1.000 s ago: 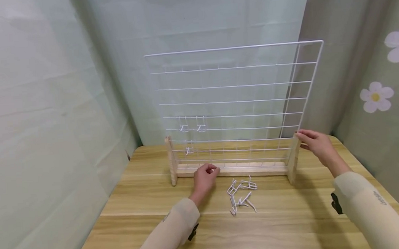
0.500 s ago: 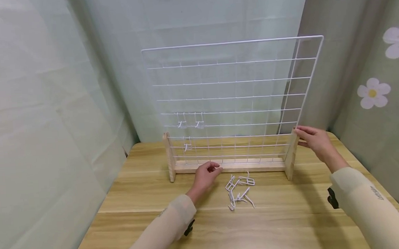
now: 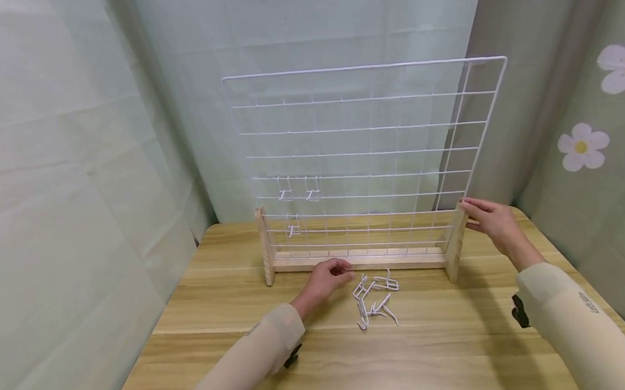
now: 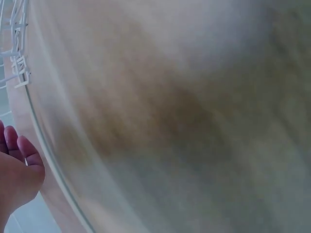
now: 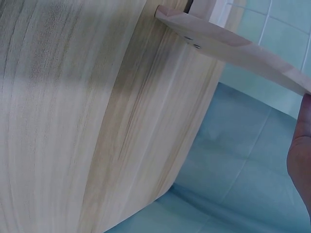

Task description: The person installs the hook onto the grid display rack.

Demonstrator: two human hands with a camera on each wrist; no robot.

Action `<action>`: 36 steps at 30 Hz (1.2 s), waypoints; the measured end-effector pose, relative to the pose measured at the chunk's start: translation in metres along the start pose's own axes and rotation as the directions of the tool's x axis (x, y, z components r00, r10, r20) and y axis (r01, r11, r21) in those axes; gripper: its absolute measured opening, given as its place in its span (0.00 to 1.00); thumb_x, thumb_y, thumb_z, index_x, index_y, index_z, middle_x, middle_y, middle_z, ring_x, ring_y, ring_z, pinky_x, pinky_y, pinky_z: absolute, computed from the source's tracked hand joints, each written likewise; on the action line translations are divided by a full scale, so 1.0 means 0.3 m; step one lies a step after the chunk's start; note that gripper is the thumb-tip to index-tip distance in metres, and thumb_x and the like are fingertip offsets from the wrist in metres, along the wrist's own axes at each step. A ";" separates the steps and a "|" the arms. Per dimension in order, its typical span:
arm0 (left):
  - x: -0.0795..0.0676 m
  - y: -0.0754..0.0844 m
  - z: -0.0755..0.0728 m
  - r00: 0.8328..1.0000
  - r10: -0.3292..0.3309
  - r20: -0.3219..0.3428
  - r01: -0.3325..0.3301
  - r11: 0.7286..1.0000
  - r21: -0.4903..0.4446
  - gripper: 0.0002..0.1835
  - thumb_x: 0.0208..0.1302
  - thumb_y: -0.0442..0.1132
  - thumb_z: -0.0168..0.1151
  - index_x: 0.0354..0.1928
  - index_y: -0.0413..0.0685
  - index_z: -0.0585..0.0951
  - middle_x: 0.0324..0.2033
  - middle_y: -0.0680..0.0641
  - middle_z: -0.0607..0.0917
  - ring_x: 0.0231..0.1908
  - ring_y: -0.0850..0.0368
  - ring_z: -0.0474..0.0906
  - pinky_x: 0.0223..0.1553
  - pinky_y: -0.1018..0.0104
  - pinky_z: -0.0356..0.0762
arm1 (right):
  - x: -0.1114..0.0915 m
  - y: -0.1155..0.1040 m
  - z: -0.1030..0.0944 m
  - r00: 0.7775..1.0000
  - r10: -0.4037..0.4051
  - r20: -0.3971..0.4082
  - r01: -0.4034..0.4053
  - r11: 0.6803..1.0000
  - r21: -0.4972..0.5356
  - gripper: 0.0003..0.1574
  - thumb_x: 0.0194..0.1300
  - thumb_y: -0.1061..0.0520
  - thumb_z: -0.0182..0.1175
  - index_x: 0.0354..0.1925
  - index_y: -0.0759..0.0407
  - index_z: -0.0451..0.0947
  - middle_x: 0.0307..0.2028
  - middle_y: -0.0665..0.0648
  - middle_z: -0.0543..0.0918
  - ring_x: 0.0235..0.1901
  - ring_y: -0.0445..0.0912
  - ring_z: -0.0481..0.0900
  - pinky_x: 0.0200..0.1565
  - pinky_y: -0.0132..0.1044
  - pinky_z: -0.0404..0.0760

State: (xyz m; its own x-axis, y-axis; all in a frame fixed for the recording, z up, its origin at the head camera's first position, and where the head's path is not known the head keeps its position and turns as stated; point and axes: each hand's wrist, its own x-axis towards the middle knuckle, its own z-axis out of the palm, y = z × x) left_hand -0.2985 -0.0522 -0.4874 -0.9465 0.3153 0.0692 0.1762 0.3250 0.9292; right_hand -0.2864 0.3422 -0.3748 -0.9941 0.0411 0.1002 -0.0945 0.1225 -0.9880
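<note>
A white wire grid rack (image 3: 369, 67) stands in a wooden base (image 3: 397, 262) on the table. My right hand (image 3: 494, 225) pinches the top of its right wooden upright (image 3: 457, 243); the right wrist view has fingers at the end of that upright (image 5: 233, 46). In front of the base, my left hand (image 3: 324, 279) hovers low with loosely bent fingers and nothing in them, just left of a small pile of white wire hooks (image 3: 364, 311). Hooks also hang on the grid's left part: two side by side, one hook (image 3: 294, 231) lower down.
The wood-grain table (image 3: 203, 345) reaches back to a pale cloth backdrop (image 3: 187, 77). Cloth also closes off both sides, with white flowers (image 3: 583, 147) on the right one. The base's left upright (image 3: 265, 248) rises near the hung hooks.
My left hand has drawn slightly down and right from the base's front beam toward the loose hooks. My right hand stays on the upright. The head view has shifted a little.
</note>
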 end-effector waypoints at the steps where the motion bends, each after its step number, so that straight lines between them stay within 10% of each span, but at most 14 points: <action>1: -0.002 -0.001 0.001 1.000 -0.001 0.009 0.001 1.000 0.002 0.15 0.61 0.38 0.71 0.47 0.37 0.83 0.34 0.51 0.82 0.36 0.59 0.75 0.38 0.68 0.76 | 0.001 0.000 0.001 1.000 -0.001 -0.001 0.001 1.000 0.017 0.41 0.70 0.48 0.60 0.68 0.74 0.63 0.42 0.32 0.82 0.42 0.28 0.79 0.42 0.27 0.81; 16: 0.004 -0.026 0.032 0.994 0.017 0.105 -0.015 1.000 -0.017 0.12 0.60 0.35 0.71 0.45 0.39 0.83 0.35 0.49 0.82 0.37 0.59 0.74 0.41 0.67 0.74 | 0.007 0.006 0.005 0.999 0.037 -0.014 -0.038 0.995 -0.093 0.44 0.72 0.42 0.56 0.71 0.71 0.60 0.47 0.34 0.76 0.46 0.29 0.75 0.45 0.26 0.79; 25: 0.018 -0.029 0.064 0.982 0.028 0.185 -0.035 0.999 0.036 0.09 0.59 0.32 0.71 0.41 0.37 0.85 0.31 0.53 0.82 0.34 0.63 0.74 0.37 0.71 0.73 | 0.005 0.014 -0.002 1.000 0.004 -0.005 -0.004 0.999 0.035 0.28 0.70 0.47 0.60 0.63 0.59 0.75 0.43 0.33 0.81 0.43 0.30 0.78 0.42 0.26 0.80; 36: 0.018 -0.038 0.079 0.984 0.016 0.178 -0.032 0.996 0.086 0.04 0.62 0.34 0.70 0.37 0.42 0.86 0.29 0.54 0.83 0.32 0.63 0.75 0.36 0.70 0.73 | -0.009 0.007 0.001 1.000 -0.001 0.019 0.000 0.997 0.074 0.39 0.70 0.48 0.60 0.68 0.71 0.65 0.44 0.35 0.81 0.44 0.30 0.79 0.44 0.27 0.80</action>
State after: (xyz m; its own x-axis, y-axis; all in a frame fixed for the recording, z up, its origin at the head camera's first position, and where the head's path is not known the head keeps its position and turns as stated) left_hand -0.2990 -0.0330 -0.5062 -0.8803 0.4740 0.0189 0.2291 0.3900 0.8918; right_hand -0.2838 0.3420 -0.3770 -0.9948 0.0218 0.0993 -0.0981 0.0487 -0.9940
